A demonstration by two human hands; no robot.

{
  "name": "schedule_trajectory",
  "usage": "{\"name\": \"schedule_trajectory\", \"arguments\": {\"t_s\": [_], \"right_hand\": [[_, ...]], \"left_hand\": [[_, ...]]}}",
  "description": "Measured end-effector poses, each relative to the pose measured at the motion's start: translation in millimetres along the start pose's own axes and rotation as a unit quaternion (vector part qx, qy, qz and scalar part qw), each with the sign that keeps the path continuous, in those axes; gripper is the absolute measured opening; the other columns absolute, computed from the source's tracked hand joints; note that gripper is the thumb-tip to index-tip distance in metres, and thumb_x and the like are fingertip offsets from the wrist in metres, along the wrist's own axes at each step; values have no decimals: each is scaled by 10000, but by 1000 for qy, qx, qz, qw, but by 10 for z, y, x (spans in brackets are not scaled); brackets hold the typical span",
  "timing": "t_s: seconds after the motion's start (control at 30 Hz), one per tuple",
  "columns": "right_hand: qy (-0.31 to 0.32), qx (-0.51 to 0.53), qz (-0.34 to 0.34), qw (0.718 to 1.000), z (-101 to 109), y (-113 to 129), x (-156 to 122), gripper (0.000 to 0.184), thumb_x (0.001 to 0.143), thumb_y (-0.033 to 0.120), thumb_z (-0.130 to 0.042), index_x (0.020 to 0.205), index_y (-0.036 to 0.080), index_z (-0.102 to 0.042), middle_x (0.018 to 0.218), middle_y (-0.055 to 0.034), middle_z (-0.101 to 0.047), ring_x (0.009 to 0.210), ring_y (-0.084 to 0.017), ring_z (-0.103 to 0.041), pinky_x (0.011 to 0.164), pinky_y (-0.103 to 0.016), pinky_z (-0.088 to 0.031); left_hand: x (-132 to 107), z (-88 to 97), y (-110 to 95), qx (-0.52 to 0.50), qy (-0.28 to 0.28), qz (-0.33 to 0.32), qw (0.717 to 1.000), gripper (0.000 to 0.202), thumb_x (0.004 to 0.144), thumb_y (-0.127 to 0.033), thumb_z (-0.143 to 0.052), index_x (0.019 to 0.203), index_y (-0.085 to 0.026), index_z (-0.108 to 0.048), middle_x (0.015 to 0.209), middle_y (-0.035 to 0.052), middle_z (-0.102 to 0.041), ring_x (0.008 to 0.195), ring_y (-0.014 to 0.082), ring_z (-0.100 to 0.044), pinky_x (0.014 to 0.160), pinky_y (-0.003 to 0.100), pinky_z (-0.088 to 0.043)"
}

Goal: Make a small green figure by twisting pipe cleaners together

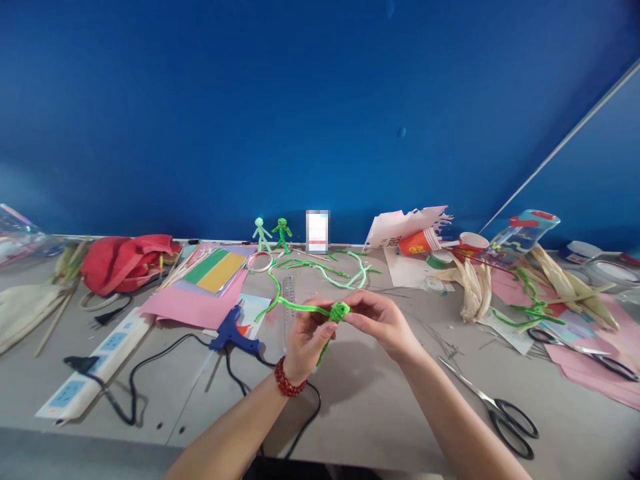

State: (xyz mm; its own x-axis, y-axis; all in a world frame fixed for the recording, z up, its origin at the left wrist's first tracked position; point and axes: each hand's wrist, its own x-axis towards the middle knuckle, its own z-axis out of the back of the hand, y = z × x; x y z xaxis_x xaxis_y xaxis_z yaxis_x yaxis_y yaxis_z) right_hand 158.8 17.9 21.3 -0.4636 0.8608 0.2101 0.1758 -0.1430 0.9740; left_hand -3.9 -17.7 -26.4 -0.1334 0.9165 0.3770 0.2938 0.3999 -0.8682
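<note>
**Two hands pinch a green coil above a cluttered craft table**

A grey table runs the width of the view against a blue wall. At its left lies a red cloth bundle, with a white power strip in front of it. Pink paper with coloured sheets on top sits nearer the middle. Dried corn husks lie to the right. A blue glue gun rests just left of the hands, and black-handled scissors lie to their right.

Above the table's middle, the left hand and the right hand meet, both mostly closed, fingertips gripping a green pipe cleaner whose end is wound into a small ball. Its free length trails left over a clear ruler. The left wrist wears a red bead bracelet. By the wall stand two small green figures, probably pipe cleaner too, though too small to be sure.
</note>
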Motion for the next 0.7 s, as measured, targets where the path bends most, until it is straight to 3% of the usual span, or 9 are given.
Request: {"name": "schedule_trajectory", "arguments": {"t_s": [0.23,0.47,0.6,0.7], "right_hand": [[16,-19,-14,1000,-35,-64,8,277,785,399,-733,916,158,-690,864,-59,-691,792,-192,-658,735,-325,-527],[-59,-83,5,995,-102,-79,-9,223,767,339,-744,853,172,-622,775,-32,-675,709,-162,-630,666,-292,-511],[-29,-117,40,992,-105,28,-48,172,808,278,-698,935,185,-628,842,-48,-680,769,-167,-633,734,-315,-528],[-4,-104,54,993,-80,112,-61,217,840,260,-665,1042,197,-615,902,-52,-689,817,-165,-648,769,-315,-538]], "left_hand": [[72,-67,-78,-18,23,12,1000,163,773,-248,-733,915,-195,-674,871,23,-609,582,87,-559,516,217,-481],[81,-67,-80,-77,-27,91,992,173,742,-264,-752,872,-195,-662,916,19,-610,577,74,-545,515,207,-462],[101,-47,-107,-112,-41,141,983,211,711,-293,-768,854,-188,-653,856,21,-620,600,90,-540,514,206,-444],[120,-36,-138,-156,-18,168,973,239,704,-328,-764,843,-179,-637,801,20,-622,563,85,-520,500,207,-421]]}}
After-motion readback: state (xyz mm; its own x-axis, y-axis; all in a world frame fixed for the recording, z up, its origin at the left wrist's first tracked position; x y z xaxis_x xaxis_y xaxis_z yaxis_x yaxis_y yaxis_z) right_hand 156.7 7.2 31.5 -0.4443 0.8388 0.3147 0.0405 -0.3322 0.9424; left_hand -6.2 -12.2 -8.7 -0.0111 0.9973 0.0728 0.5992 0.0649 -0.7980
